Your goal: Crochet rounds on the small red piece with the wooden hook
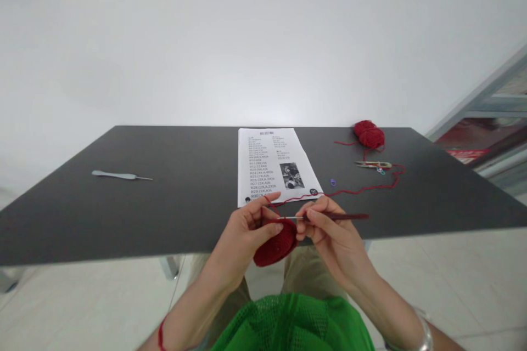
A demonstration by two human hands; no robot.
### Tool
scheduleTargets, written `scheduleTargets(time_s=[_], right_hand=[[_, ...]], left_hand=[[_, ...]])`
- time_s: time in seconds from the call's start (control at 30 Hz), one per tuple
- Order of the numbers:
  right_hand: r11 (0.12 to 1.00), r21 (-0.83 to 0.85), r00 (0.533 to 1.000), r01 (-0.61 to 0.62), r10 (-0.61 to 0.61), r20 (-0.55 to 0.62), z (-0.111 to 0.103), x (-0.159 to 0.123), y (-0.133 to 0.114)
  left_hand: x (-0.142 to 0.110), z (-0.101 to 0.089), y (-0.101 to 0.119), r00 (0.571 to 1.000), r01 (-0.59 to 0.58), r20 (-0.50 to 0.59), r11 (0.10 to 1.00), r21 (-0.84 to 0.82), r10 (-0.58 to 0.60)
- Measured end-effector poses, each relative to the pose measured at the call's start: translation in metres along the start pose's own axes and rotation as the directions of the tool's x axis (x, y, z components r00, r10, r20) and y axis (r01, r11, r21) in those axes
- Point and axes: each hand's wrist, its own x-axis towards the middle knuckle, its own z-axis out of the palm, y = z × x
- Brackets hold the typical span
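Between thumb and fingers, my left hand (252,233) grips a round red crochet piece (276,248) just past the table's front edge. Red yarn (349,192) loops over its raised index finger and trails right across the table. My right hand (331,236) holds a crochet hook (349,216) with a dark red handle, pen-like. The hook's metal shaft points left, and its tip is at the top edge of the red piece. Whether a loop sits on the tip is too small to tell.
Behind my hands lies a printed pattern sheet (263,167). A grey-handled hook (115,175) rests at left on the dark table (185,197). At right are a red yarn ball (369,135), thread snips (374,164), a purple stitch marker (333,181) and a blue marker (381,170).
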Motion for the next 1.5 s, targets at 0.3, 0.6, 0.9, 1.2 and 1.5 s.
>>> scheduleTargets(time_s=[0.3, 0.6, 0.9, 1.2, 1.5], right_hand=[[1.000, -0.014, 1.000, 0.004, -0.004, -0.003, -0.001, -0.001, 0.001], [0.966, -0.187, 0.968, 0.180, -0.140, 0.210, -0.011, 0.003, -0.009], [0.709, -0.493, 0.862, 0.505, -0.380, 0.336, -0.013, -0.004, -0.011], [0.244, -0.619, 0.642, 0.747, -0.510, 0.573, -0.011, -0.017, -0.006], [0.085, -0.615, 0.559, 0.784, -0.530, 0.638, -0.022, -0.009, 0.022]], left_hand=[[-0.003, 0.001, 0.003, 0.997, 0.061, 0.046, 0.997, -0.039, -0.059], [-0.002, -0.002, 0.006, 0.999, 0.013, 0.031, 0.998, 0.059, -0.015], [-0.003, 0.003, 0.003, 0.998, -0.046, -0.040, 0.995, 0.087, 0.049], [-0.006, 0.006, -0.001, 0.997, -0.029, -0.070, 0.999, 0.036, 0.031], [-0.009, 0.012, -0.009, 0.995, -0.046, -0.094, 0.999, 0.011, 0.047]])
